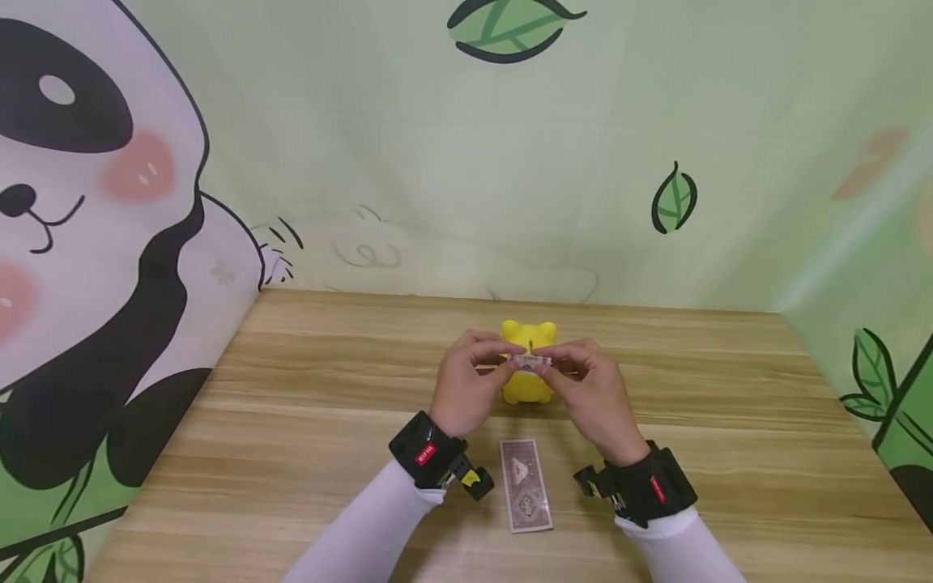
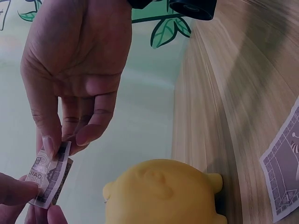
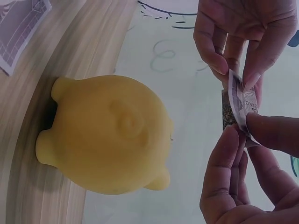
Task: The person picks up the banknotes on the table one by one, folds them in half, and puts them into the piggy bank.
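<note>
A small folded paper banknote (image 1: 530,363) is stretched between both hands, above a yellow piggy bank (image 1: 528,391). The left hand (image 1: 466,385) pinches one end between thumb and fingers. At the other end, the right hand (image 1: 596,395) has its thumb and fingertips in the same kind of pinch. In the right wrist view the folded note (image 3: 244,105) shows two layers standing slightly apart. The piggy bank (image 3: 110,135) stands upright on its feet, and the hands are apart from it. A dark slit (image 1: 530,346) shows on its top, partly hidden by the hands.
A second, flat banknote (image 1: 526,486) lies on the wooden table (image 1: 291,453), between the forearms and in front of the piggy bank. Black camera mounts (image 1: 426,449) are strapped to both wrists. A printed cloth backdrop (image 1: 408,162) stands behind and at the sides.
</note>
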A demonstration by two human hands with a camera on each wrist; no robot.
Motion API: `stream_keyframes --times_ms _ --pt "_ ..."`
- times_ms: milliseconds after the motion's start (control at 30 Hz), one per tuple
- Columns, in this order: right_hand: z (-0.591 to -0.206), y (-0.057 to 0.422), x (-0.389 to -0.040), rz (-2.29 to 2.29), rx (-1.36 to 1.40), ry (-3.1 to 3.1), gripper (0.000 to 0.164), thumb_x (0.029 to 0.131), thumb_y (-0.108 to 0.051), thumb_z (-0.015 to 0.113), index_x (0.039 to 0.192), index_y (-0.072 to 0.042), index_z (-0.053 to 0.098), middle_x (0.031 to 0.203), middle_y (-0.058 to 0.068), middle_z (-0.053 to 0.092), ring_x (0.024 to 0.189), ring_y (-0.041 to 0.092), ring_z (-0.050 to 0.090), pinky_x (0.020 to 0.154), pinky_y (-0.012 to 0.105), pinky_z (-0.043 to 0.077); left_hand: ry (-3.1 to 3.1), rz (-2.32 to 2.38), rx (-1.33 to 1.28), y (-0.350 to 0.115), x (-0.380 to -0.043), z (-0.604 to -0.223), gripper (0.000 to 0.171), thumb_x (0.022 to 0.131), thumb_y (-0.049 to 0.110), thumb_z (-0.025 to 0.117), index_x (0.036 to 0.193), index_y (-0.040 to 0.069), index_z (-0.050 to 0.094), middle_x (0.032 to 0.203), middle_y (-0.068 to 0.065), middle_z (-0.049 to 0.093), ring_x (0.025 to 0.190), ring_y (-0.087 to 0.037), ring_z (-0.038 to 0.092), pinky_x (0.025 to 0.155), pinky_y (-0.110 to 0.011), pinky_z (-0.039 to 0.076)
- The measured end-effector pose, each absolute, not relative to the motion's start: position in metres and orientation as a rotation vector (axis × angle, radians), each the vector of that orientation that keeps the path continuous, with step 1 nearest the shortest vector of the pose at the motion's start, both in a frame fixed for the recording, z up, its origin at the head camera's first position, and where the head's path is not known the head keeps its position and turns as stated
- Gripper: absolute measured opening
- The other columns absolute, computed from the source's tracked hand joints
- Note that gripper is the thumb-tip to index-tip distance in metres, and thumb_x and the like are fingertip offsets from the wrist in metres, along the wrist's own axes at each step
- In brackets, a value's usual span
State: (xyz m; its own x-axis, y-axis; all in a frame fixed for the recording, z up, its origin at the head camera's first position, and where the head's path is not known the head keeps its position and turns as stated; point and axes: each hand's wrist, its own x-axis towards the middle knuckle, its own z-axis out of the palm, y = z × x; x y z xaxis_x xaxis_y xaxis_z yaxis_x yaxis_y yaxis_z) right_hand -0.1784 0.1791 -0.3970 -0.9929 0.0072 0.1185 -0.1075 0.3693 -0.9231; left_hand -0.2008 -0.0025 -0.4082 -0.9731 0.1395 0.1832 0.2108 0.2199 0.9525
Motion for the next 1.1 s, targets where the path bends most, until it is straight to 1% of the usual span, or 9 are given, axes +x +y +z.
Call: stream_keyframes --times_ms 100,167,333,500,567,733,967,1033,1100 --pt "-0.3970 0.1795 -0.1792 1.694 0.095 -2.523 0.020 0.097 -0.014 0.073 0.116 -0.009 0.078 0.119 0.011 0.061 0.105 0.023 0.063 0.084 0.020 0.054 -2.411 -1.907 -0.346 -0.0026 -0.2006 -0.4076 0.016 0.097 0.011 0.073 0.111 0.014 0.080 0.119 -0.004 0.070 0.109 -0.024 0.068 0.095 -0.042 0.061" --pt "-0.3977 0.1797 -0.1798 1.708 0.099 -2.518 0.019 0.097 -0.013 0.073 0.115 -0.009 0.077 0.122 0.010 0.064 0.107 0.025 0.065 0.085 0.020 0.056 -2.421 -1.906 -0.341 -0.0026 -0.2003 -0.4081 0.017 0.097 0.012 0.072 0.112 0.014 0.079 0.118 -0.004 0.073 0.108 -0.024 0.068 0.095 -0.043 0.060" --pt "-0.3978 0.1798 -0.1810 1.748 0.095 -2.505 0.018 0.097 -0.013 0.073 0.114 -0.008 0.076 0.124 0.009 0.071 0.109 0.026 0.067 0.081 0.022 0.058 -2.430 -1.901 -0.327 -0.0026 -0.2007 -0.4087 0.017 0.097 0.012 0.072 0.113 0.014 0.078 0.118 -0.003 0.075 0.105 -0.023 0.067 0.092 -0.041 0.059" --pt "-0.3979 0.1798 -0.1819 1.734 0.062 -2.529 0.019 0.097 -0.018 0.074 0.114 -0.012 0.077 0.119 0.008 0.073 0.106 0.022 0.064 0.079 0.025 0.055 -2.440 -1.899 -0.312 -0.0030 -0.2008 -0.4075 0.017 0.097 0.012 0.072 0.112 0.016 0.078 0.115 -0.002 0.075 0.102 -0.020 0.065 0.087 -0.036 0.056" --pt "-0.3984 0.1799 -0.1821 1.747 0.062 -2.529 0.019 0.097 -0.017 0.073 0.115 -0.012 0.077 0.117 0.008 0.073 0.105 0.022 0.064 0.079 0.026 0.055 -2.444 -1.901 -0.309 -0.0029 -0.2011 -0.4077 0.018 0.097 0.012 0.072 0.113 0.016 0.078 0.114 -0.002 0.075 0.102 -0.019 0.064 0.087 -0.036 0.056" --pt "-0.3990 0.1809 -0.1824 1.812 0.084 -2.501 0.023 0.098 -0.010 0.071 0.121 -0.010 0.074 0.117 0.010 0.072 0.100 0.020 0.066 0.079 0.025 0.056 -2.438 -1.921 -0.313 -0.0026 -0.2011 -0.4081 0.021 0.097 0.010 0.072 0.115 0.016 0.078 0.114 -0.003 0.074 0.104 -0.021 0.066 0.091 -0.039 0.058" --pt "-0.3983 0.1815 -0.1834 1.876 0.086 -2.463 0.024 0.098 -0.010 0.071 0.122 -0.009 0.073 0.111 0.014 0.071 0.092 0.023 0.071 0.076 0.022 0.058 -2.427 -1.948 -0.337 -0.0027 -0.1999 -0.4073 0.022 0.098 0.011 0.070 0.118 0.016 0.077 0.120 -0.005 0.073 0.105 -0.027 0.069 0.094 -0.043 0.059" --pt "-0.3981 0.1815 -0.1834 1.891 0.083 -2.458 0.023 0.098 -0.010 0.071 0.121 -0.008 0.073 0.112 0.014 0.071 0.091 0.022 0.072 0.077 0.023 0.059 -2.423 -1.954 -0.344 -0.0028 -0.1998 -0.4075 0.023 0.098 0.010 0.069 0.119 0.017 0.077 0.120 -0.005 0.073 0.104 -0.026 0.069 0.092 -0.041 0.060" --pt "-0.3978 0.1815 -0.1837 1.910 0.071 -2.452 0.023 0.098 -0.011 0.071 0.121 -0.007 0.074 0.113 0.014 0.071 0.089 0.020 0.072 0.077 0.024 0.060 -2.416 -1.977 -0.355 -0.0029 -0.2001 -0.4080 0.023 0.099 0.011 0.069 0.119 0.017 0.077 0.118 -0.006 0.072 0.100 -0.024 0.070 0.087 -0.037 0.061"
